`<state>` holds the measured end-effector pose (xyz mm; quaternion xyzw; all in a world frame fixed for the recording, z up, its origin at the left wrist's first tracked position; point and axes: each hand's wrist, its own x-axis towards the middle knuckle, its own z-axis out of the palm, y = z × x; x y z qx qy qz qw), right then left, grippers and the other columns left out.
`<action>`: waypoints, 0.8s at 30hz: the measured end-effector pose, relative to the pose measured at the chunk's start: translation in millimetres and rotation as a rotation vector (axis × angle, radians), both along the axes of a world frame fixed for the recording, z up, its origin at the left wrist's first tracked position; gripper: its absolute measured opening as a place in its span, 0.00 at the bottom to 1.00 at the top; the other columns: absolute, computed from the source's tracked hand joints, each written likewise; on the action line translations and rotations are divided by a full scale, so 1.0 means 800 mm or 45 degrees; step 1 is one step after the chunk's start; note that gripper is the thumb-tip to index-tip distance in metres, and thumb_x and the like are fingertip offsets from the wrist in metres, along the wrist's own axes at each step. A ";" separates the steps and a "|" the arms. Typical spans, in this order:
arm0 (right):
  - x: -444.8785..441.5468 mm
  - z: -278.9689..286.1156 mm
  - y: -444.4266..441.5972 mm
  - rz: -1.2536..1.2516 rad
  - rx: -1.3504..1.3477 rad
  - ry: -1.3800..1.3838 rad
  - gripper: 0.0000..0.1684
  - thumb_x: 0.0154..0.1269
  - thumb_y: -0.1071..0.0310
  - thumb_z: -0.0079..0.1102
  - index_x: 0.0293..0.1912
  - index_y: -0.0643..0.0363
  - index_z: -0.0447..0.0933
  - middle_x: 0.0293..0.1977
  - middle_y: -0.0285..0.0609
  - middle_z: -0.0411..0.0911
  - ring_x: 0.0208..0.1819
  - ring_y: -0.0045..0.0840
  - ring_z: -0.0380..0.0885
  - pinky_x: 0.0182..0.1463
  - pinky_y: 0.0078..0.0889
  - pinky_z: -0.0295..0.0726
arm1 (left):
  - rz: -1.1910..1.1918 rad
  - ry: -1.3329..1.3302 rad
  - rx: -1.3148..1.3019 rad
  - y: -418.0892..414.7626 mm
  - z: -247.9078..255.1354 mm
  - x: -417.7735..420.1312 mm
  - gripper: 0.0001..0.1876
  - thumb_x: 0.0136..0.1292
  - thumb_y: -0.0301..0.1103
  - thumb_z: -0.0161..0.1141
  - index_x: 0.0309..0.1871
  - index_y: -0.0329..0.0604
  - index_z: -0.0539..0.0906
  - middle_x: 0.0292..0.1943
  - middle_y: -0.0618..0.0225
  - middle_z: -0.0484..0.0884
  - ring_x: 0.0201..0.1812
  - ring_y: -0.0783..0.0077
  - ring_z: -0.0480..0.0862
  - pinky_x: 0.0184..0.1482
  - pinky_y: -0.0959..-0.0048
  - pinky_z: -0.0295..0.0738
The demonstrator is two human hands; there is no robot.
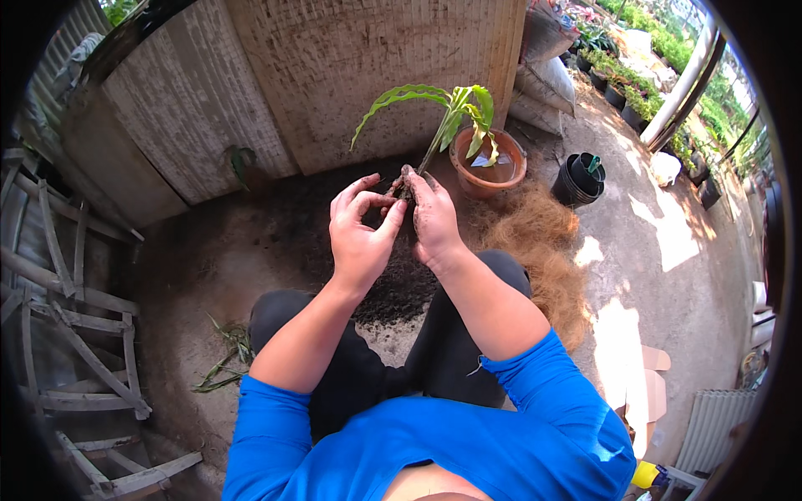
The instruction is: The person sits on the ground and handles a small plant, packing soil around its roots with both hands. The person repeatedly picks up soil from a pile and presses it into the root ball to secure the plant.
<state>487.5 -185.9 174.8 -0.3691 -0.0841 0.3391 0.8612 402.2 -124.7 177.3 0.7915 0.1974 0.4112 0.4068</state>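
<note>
A green plant with long wavy-edged leaves (460, 103) is held above the dark soil (401, 294), its stems leaning up to the right. My right hand (432, 219) grips its base, fingers curled around the soil-covered roots. My left hand (363, 228) is at the left of the root ball, its thumb and fingertips bent in against it; both hands are dirty. Just beyond my right hand stands a terracotta-coloured pot (489, 185) with something pale inside. Brown coir-like fibre (532, 232) lies heaped to the right, beside stacked black plastic pots (578, 181).
Upright panels (382, 62) stand close in front. Wooden frames (81, 313) are at the left, cut leaves (232, 357) near my left knee. Filled sacks (542, 84) are stacked at the back right, with potted plants (617, 94) beyond. Cardboard (655, 388) lies at the lower right.
</note>
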 end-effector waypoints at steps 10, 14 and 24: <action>0.009 0.011 -0.020 -0.054 0.044 0.069 0.07 0.63 0.66 0.53 0.32 0.59 0.71 0.25 0.35 0.72 0.26 0.17 0.71 0.32 0.21 0.70 | 0.078 -0.004 0.277 -0.022 0.006 0.009 0.08 0.48 0.32 0.65 0.33 0.42 0.81 0.47 0.62 0.76 0.52 0.60 0.70 0.54 0.65 0.63; 0.015 0.018 -0.031 -0.082 0.067 0.095 0.07 0.62 0.66 0.53 0.32 0.59 0.71 0.25 0.35 0.72 0.26 0.18 0.72 0.32 0.21 0.71 | 0.145 -0.043 0.440 -0.039 0.023 0.009 0.08 0.50 0.29 0.64 0.35 0.41 0.82 0.48 0.61 0.76 0.54 0.62 0.71 0.57 0.66 0.63; 0.022 0.023 -0.048 -0.035 0.139 0.115 0.08 0.63 0.65 0.51 0.31 0.60 0.71 0.24 0.37 0.72 0.26 0.20 0.72 0.30 0.23 0.72 | 0.173 0.031 0.482 -0.057 0.025 0.009 0.09 0.46 0.29 0.67 0.33 0.42 0.82 0.48 0.62 0.76 0.53 0.62 0.71 0.56 0.67 0.63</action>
